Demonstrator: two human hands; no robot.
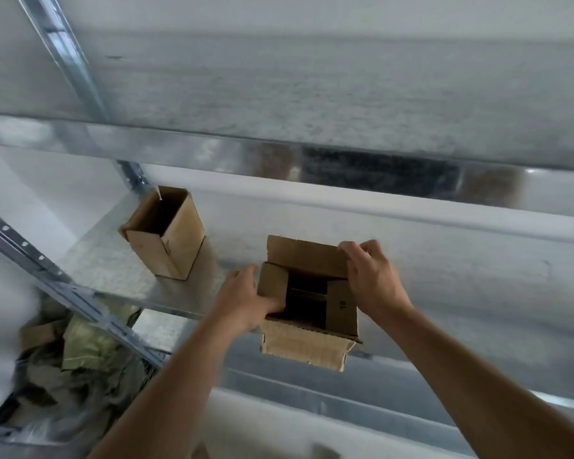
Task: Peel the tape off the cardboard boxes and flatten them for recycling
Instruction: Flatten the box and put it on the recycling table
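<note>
Both bare arms reach forward and up to an open box (312, 346) at the front edge of a galvanised metal shelf (106, 260). The left hand (246, 299) comes in from the left and grips the box's left flap, with its fingers curled over the edge into the opening and its back to the camera. The right hand (368, 276) is raised a little higher at the far right corner, where its bent fingertips pinch the top of the upright far flap. The box's four flaps are spread, the near one hangs down over the shelf edge, and the dark inside is in view. Whether the box rests on the shelf or is held just clear of it cannot be told.

A second box (166, 233), also open at the top, stands upright on the same shelf, well apart to the left and farther back. An upper shelf (312, 94) fills the top of the view above both boxes, and a perforated post (70, 61) rises at the left. Below the shelf, lower left, lies a blurred pile (80, 359) of crumpled brown and greenish scraps.
</note>
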